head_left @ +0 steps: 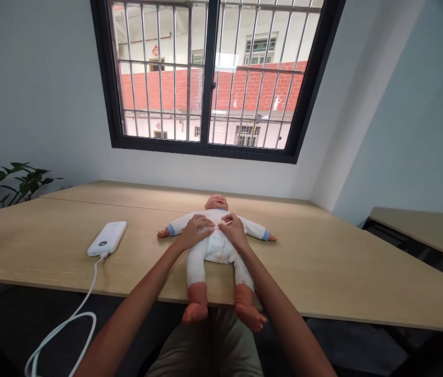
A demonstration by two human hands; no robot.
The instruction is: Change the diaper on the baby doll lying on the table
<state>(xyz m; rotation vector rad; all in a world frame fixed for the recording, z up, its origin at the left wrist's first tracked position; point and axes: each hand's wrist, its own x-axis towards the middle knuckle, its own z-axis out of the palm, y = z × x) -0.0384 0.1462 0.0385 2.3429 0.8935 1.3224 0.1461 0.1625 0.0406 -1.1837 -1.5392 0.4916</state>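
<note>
A baby doll [219, 246] lies on its back on the wooden table, arms spread wide and head toward the window. It wears a white suit with blue cuffs, and its bare feet hang past the front edge. My left hand [196, 230] rests on one side of the doll's chest, fingers stretched toward the middle. On the other side my right hand [234, 229] touches the chest, its fingers slightly bent and apart. The fingertips of both hands come close together over the chest without meeting. Neither hand visibly grips anything.
A white power bank [107, 238] with a plugged-in white cable [92, 283] lies left on the table [323, 262]; the cable hangs over the front edge. A green plant [17, 180] stands far left. A barred window [209, 78] is behind, another table [421, 230] at right.
</note>
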